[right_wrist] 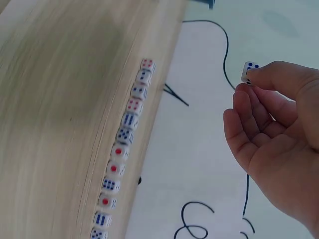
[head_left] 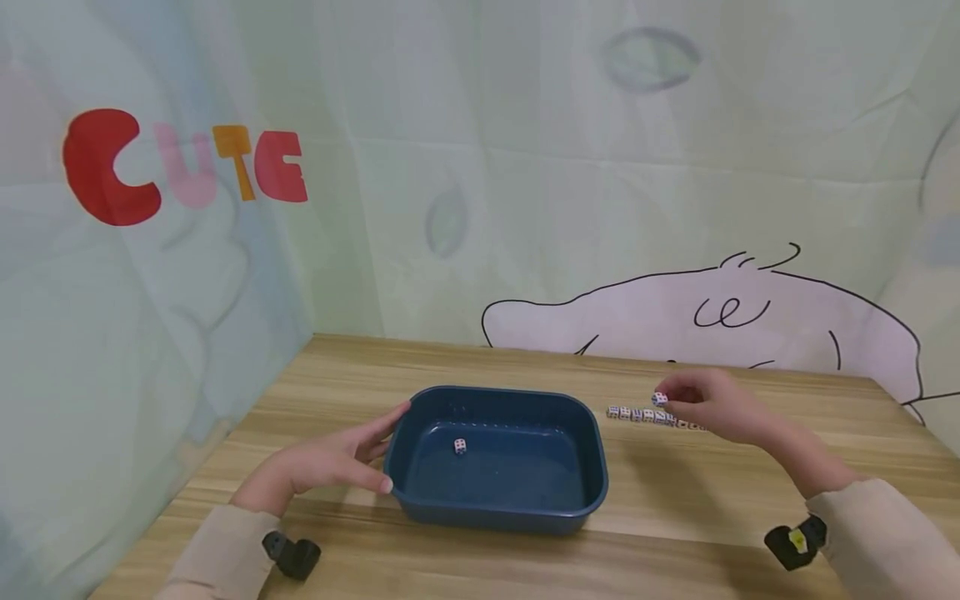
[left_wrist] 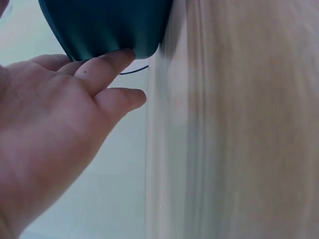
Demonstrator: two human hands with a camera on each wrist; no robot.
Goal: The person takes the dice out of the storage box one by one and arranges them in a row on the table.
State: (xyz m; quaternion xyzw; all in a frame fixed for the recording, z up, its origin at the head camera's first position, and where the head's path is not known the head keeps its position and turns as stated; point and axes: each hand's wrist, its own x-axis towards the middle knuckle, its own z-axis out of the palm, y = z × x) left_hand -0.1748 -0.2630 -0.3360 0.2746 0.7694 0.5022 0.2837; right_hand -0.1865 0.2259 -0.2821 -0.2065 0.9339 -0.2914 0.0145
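Observation:
My right hand (head_left: 716, 407) pinches a white die (right_wrist: 250, 72) between thumb and fingertips, held up above a row of dice (right_wrist: 124, 135) on the table. The row runs in a nearly straight line, with red and blue pips facing up. On the left, my left hand (head_left: 330, 458) rests against the end of a dark blue rectangular tray (head_left: 495, 521), fingers spread and fairly straight along its wall. In the left wrist view, fingertips touch the tray's outer side (left_wrist: 109, 30). A single die (head_left: 460, 447) lies on the tray's floor, left of its middle.
The wooden table (head_left: 337, 550) carries the tray at centre and the dice row to its right. A printed fabric backdrop (head_left: 450, 167) with cartoon drawings and coloured letters rises behind the table and along its left side. Black wrist cameras (head_left: 292, 557) sit at both sleeves.

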